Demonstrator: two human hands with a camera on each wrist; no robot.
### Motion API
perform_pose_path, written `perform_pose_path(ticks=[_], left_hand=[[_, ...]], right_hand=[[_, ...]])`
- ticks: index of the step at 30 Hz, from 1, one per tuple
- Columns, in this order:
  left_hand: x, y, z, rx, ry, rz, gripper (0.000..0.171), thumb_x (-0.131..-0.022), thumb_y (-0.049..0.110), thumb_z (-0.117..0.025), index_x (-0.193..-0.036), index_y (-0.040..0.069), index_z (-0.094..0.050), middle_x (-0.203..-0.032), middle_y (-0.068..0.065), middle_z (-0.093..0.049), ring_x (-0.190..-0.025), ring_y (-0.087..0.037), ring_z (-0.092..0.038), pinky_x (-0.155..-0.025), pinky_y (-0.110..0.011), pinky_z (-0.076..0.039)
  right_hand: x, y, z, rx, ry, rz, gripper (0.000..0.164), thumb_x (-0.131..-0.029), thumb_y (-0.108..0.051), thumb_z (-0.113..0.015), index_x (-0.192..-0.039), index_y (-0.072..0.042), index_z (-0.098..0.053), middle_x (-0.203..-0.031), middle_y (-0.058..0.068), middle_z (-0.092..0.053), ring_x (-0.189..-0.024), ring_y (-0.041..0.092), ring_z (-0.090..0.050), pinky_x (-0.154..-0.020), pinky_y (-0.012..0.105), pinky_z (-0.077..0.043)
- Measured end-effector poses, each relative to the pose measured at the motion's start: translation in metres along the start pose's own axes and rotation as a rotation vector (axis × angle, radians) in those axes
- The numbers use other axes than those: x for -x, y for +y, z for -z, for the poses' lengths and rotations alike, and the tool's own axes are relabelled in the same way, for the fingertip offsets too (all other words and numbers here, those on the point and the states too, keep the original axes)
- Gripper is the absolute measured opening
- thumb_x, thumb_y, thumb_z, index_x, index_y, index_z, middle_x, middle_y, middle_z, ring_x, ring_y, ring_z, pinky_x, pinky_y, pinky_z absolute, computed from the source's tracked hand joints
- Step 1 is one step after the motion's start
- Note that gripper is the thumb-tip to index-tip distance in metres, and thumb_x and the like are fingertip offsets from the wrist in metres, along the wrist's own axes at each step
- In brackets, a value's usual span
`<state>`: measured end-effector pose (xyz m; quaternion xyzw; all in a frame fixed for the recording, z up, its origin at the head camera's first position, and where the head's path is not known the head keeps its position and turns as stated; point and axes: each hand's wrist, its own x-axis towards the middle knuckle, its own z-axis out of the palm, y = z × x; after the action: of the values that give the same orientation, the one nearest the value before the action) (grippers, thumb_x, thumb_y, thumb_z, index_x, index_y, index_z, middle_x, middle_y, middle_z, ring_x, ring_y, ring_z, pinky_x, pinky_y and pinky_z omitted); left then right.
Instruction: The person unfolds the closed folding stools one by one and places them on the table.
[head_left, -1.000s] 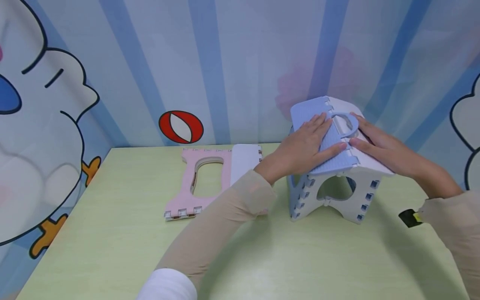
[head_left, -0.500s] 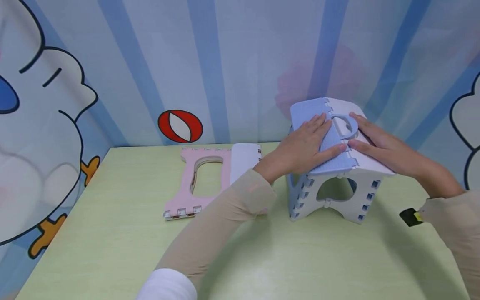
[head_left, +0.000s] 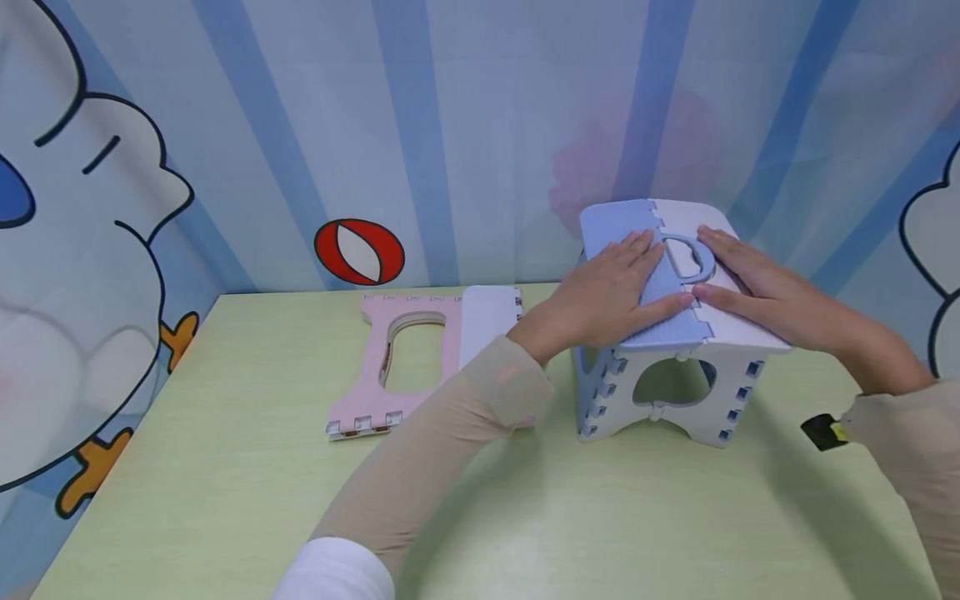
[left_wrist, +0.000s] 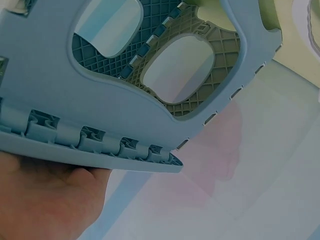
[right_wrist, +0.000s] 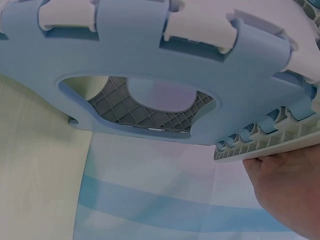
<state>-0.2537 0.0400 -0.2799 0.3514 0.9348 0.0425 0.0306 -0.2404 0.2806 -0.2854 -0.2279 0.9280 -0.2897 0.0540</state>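
Note:
A blue and white folding step stool [head_left: 678,333] stands unfolded at the right of the table. Its top is nearly flat, with a blue carrying handle [head_left: 705,260] at the middle seam. My left hand [head_left: 603,292] lies with straight fingers on the blue half of the top. On the white half rests my right hand [head_left: 780,296], its fingers extended beside the handle. In the left wrist view, the stool's blue side [left_wrist: 115,105] shows above the left hand [left_wrist: 55,200]. The right wrist view shows the right hand [right_wrist: 290,190] against the top's white edge.
A pink and white folded stool [head_left: 352,400] lies flat on the light green table [head_left: 225,500], left of the standing stool and partly behind the left forearm. A printed curtain [head_left: 487,150] with blue stripes hangs close behind the table.
Under both hands the stool's top has gone from a raised ridge at the seam to nearly flat. The hands have stayed on it; the pink stool lies where it was.

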Motion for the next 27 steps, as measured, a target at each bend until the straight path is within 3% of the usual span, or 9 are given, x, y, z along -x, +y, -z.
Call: perform_pose_path(ticks=[15,27], left_hand=[[-0.0011,0.0024,0.0032,-0.056,-0.014,0.005,0.083,-0.099,0.069,-0.012,-0.161,0.014,-0.005,-0.166,-0.004,0.004,-0.150,-0.014,0.005,-0.118,-0.024,0.001],[-0.0002,0.0020,0.0034,-0.032,-0.015,0.015,0.082,-0.099,0.069,-0.014,-0.161,0.016,-0.004,-0.166,-0.002,0.005,-0.150,-0.013,0.006,-0.118,-0.023,0.002]], right_hand=[[-0.0004,-0.0017,0.0016,0.043,-0.009,0.002,0.078,-0.103,-0.034,-0.050,-0.162,-0.018,-0.001,-0.167,0.011,0.003,-0.150,0.040,0.005,-0.107,0.076,-0.007],[-0.0004,-0.0029,0.0025,0.054,-0.015,-0.002,0.078,-0.103,-0.035,-0.050,-0.162,-0.017,-0.001,-0.167,0.010,0.004,-0.150,0.038,0.005,-0.109,0.075,-0.007]])
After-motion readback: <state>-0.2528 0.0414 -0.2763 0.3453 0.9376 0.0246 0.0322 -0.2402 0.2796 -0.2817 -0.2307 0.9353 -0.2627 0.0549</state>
